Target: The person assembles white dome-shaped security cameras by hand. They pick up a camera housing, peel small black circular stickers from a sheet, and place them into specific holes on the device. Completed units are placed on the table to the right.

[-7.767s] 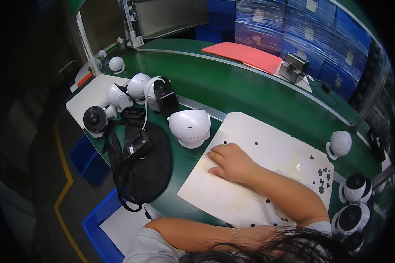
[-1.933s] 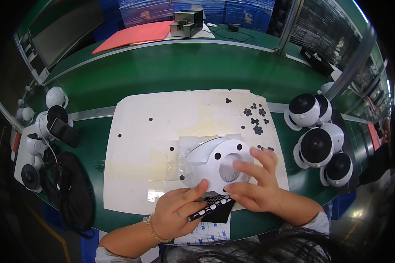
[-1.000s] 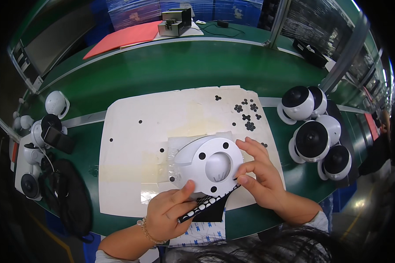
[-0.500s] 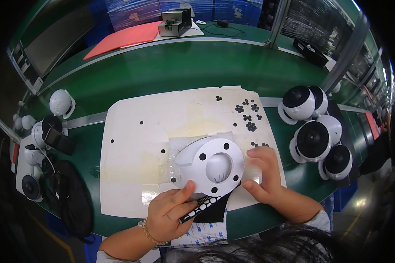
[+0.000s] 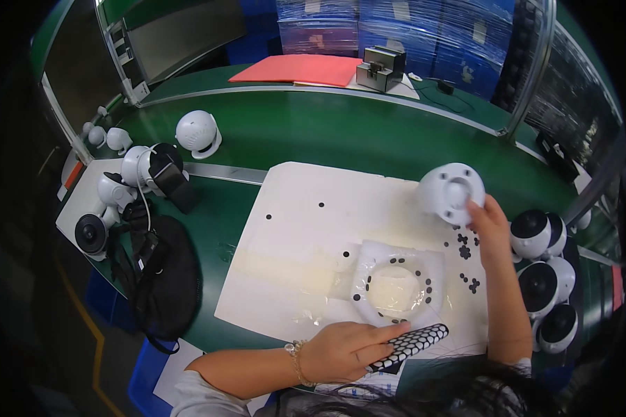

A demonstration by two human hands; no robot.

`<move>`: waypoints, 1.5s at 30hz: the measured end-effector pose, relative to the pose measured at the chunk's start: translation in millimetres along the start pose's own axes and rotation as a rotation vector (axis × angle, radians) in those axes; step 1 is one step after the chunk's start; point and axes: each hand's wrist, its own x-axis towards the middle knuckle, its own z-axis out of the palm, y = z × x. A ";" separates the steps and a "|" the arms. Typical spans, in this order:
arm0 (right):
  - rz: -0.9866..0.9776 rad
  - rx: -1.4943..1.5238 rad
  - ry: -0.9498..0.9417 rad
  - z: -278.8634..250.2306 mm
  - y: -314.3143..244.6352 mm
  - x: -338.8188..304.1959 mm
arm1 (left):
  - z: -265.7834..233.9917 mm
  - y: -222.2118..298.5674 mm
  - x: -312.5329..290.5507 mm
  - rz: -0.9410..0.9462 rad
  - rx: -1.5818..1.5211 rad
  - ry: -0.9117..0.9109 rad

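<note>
White housing (image 5: 432, 192) is over the board's (image 5: 295, 267) far R part, its holed face w/ dark dots turned to the viewer; slightly blurred, so can't tell if it's touching anything below. R hand (image 5: 490, 226) is gripping its nr R edge; some fingers hidden. L hand (image 5: 344, 351) is at board's nr edge, fingers close together, pinching a blk dot sheet (image 5: 417, 342) w/ white spots; thumb not visible. White pad (image 5: 431, 263) w/ round hole & blk dots lies on board's nr R half. Clusters of blk dots (image 5: 464, 251) on board's R side. R of board: white devices w/ blk fronts (image 5: 538, 283). L of board: blk bag (image 5: 167, 278). Well beyond board: red sheet (image 5: 295, 69), metal box (image 5: 381, 69).
</note>
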 end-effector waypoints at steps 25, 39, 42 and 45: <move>0.156 -1.283 0.378 -96.0 77.2 -42.0 | 5.7 -4.3 0.4 0.012 -0.096 -0.005; 0.096 0.235 -0.138 18.6 -47.0 -78.1 | -1.8 -1.2 4.1 -0.102 -0.264 -0.006; 0.327 0.126 -0.300 29.5 -41.6 -72.7 | -2.8 4.6 3.4 -0.241 -0.362 0.103; -0.068 -0.237 -0.103 25.7 -34.1 -83.1 | -0.2 2.2 0.5 -0.355 -0.482 0.223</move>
